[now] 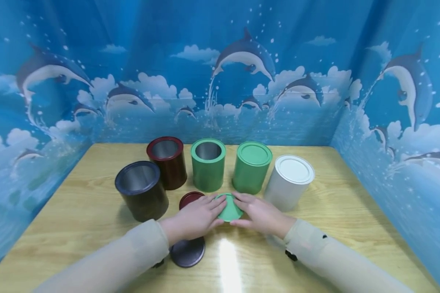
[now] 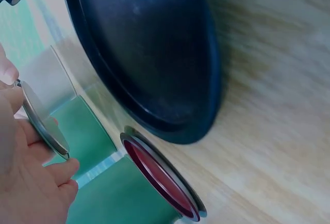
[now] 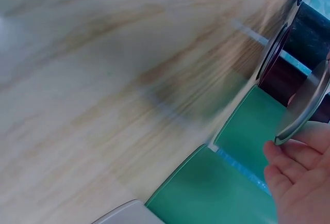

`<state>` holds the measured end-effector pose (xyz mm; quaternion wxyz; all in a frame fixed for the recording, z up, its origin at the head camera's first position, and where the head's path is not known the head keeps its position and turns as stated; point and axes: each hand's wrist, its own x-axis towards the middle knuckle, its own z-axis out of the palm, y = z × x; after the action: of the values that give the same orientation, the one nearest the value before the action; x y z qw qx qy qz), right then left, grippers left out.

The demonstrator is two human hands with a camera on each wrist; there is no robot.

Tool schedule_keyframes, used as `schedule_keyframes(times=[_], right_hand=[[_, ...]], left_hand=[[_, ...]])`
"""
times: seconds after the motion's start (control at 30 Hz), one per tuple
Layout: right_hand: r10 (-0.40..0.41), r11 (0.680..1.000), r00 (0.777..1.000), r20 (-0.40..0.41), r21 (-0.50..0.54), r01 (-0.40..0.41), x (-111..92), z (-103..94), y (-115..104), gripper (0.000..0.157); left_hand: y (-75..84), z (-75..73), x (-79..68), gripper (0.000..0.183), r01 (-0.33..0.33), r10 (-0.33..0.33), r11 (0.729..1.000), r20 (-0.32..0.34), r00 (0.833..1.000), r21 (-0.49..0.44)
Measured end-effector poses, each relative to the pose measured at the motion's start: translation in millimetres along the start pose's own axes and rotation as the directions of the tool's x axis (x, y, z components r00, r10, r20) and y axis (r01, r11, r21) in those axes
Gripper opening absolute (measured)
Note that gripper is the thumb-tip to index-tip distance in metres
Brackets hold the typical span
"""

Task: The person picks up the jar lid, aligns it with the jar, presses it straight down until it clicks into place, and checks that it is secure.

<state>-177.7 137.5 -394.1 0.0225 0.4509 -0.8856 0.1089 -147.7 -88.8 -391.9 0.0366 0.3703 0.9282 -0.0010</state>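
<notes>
The left hand and right hand seemingly pinch one green lid near five cans, two loose lids.

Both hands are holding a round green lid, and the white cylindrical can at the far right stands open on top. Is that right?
Not quite: the white cylindrical can isn't open. The head view shows a round white lid covering its top. The left hand and right hand do hold the round green lid.

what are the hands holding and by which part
A round green metal lid, gripped by opposite sides of its rim between the left hand and right hand.
</notes>
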Motion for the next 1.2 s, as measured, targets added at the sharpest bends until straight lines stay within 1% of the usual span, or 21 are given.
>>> schedule_keyframes(times=[0.3,0.5,0.8,0.97,1.2], right_hand=[[0.004,1.0,1.0,0.001,-0.006,-0.004,4,-2.7,-2,0.075],[-0.011,0.999,1.0,-0.006,-0.034,0.011,7,-7.7,-4,0.074],[-0.04,0.998,0.999,-0.036,-0.055,0.038,13,-13.0,-5,0.073],[-0.037,0.998,0.999,-0.03,-0.052,0.035,15,-16.5,-6,0.072],[-0.01,0.999,0.999,-0.038,-0.042,0.008,20,-23.5,-8,0.07]], left_hand=[[-4.1,-3.7,-3.1,0.057,-0.01,0.01,1.0,-0.033,0.999,-0.001],[-6.4,-7.1,-6.4,0.057,0.001,0.0,1.0,-0.033,0.999,0.007],[-7.9,-17.6,-11.4,0.058,0.021,-0.021,1.0,-0.041,0.999,0.008],[-9.6,-21.0,-12.3,0.059,0.021,-0.021,1.0,-0.045,0.999,0.003],[-13.3,-27.0,-13.8,0.058,0.021,-0.022,1.0,-0.079,0.997,-0.007]])
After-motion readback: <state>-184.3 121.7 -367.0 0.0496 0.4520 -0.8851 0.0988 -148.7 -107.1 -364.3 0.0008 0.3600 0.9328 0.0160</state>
